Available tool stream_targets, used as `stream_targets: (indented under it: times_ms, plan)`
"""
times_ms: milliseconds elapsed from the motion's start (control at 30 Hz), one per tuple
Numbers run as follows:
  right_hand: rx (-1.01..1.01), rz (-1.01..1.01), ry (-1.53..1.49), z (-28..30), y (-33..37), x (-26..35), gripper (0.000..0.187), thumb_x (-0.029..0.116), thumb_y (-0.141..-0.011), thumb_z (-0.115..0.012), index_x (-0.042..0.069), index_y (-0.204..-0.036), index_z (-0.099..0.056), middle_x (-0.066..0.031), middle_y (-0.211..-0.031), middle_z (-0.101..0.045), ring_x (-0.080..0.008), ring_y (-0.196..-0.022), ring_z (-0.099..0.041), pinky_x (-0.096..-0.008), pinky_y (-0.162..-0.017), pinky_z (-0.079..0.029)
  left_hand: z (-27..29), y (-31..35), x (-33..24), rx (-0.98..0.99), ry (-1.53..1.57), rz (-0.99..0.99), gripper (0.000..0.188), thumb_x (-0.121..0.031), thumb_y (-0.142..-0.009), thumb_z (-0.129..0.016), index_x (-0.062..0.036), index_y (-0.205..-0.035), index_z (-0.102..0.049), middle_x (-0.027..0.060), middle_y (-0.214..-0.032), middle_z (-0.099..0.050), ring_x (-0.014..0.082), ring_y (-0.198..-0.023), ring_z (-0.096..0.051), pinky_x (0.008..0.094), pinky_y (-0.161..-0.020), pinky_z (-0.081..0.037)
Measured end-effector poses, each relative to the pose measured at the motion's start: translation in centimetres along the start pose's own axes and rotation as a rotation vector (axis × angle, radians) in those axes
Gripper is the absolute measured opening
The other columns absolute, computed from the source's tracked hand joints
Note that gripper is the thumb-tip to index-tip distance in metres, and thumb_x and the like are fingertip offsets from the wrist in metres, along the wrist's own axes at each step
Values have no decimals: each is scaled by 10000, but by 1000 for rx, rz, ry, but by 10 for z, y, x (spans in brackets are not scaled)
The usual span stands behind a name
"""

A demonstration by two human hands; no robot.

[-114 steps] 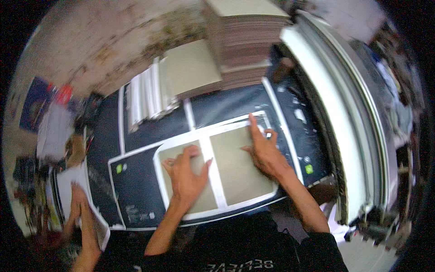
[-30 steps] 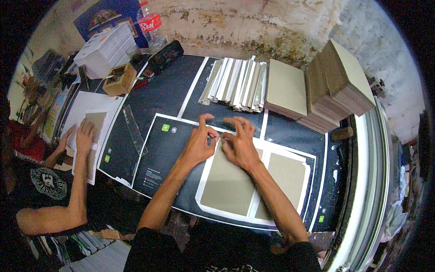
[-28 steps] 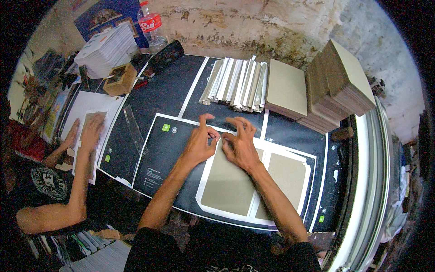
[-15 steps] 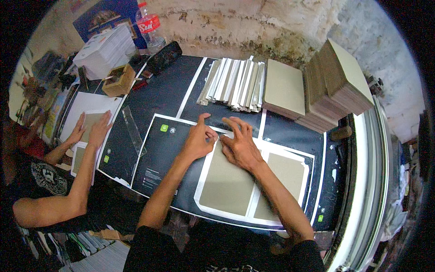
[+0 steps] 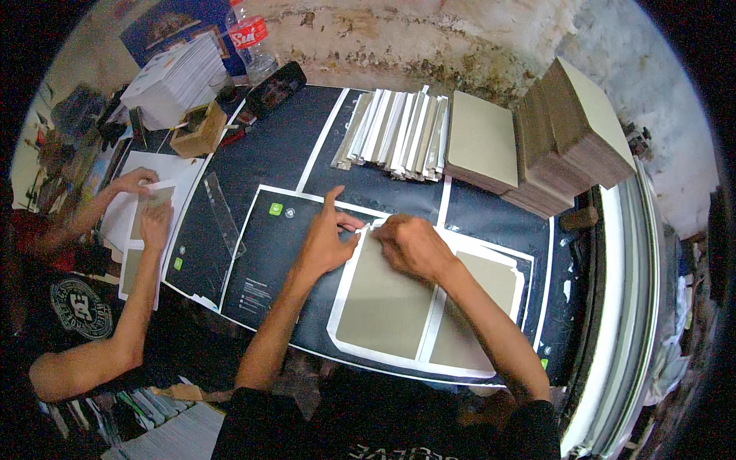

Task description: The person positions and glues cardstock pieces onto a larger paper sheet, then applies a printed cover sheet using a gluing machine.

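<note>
In front of me lies a white paper sheet (image 5: 334, 320) with two grey-brown boards on it, a left board (image 5: 383, 307) and a partly covered right board (image 5: 487, 284). My left hand (image 5: 328, 239) is beside the left board's far left corner, index finger stretched out and thumb pointing toward the corner. At that board's far edge my right hand (image 5: 414, 247) has its fingers drawn together on the white paper's edge. The fingertips of the right hand are partly hidden. Beneath the sheet is a dark printed sheet (image 5: 264, 261) with a white border.
Beyond my hands lie a pile of narrow strips (image 5: 395, 134) and stacks of board (image 5: 479, 142). A clear ruler (image 5: 222, 211) lies to the left. At far left a co-worker's hands (image 5: 153, 222) handle another covered board. A wooden box (image 5: 198, 130) and plastic bottle (image 5: 251, 46) stand behind.
My right hand's fingers have drawn together at the board's far edge, where they were more spread. My left hand has shifted slightly left. The co-worker's far hand has risen to the board's top.
</note>
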State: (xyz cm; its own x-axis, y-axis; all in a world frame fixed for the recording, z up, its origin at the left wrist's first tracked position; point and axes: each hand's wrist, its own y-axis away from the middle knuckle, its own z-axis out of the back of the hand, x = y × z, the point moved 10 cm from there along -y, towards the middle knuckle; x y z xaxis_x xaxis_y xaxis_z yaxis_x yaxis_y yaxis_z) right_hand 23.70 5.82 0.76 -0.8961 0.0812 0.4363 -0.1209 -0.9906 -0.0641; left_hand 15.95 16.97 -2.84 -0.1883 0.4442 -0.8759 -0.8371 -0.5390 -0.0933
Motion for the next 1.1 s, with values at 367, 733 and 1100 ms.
stream_targets:
  times_ms: [367, 733, 1100]
  plan:
    - [-15, 44, -76, 1, -27, -12, 230, 73, -850, -656, 6, -1057, -733, -203, -987, -667, -413, -944, -665, -483, -840, -541, -4, -1, -13, -69, -15, -31, 854, 37, -796, -736, 39, -1494, -245, 134, -879, -751, 258, -856, -728, 364, -826, -554]
    - [-66, 14, -79, 4, -26, -13, 243, 87, -794, -667, 0, -1006, -749, -216, -977, -698, -410, -922, -679, -476, -831, -544, -5, 0, -12, -112, -5, -72, 824, 76, -766, -708, 9, -1462, -271, 136, -848, -741, 262, -830, -724, 372, -825, -555]
    - [-135, 24, -55, 4, -13, -13, 242, 97, -789, -658, -18, -981, -750, -220, -965, -686, -390, -918, -675, -454, -834, -558, -2, -1, -9, -132, -13, -1, 826, 73, -766, -702, 66, -1453, -244, 136, -842, -745, 252, -818, -731, 371, -823, -560]
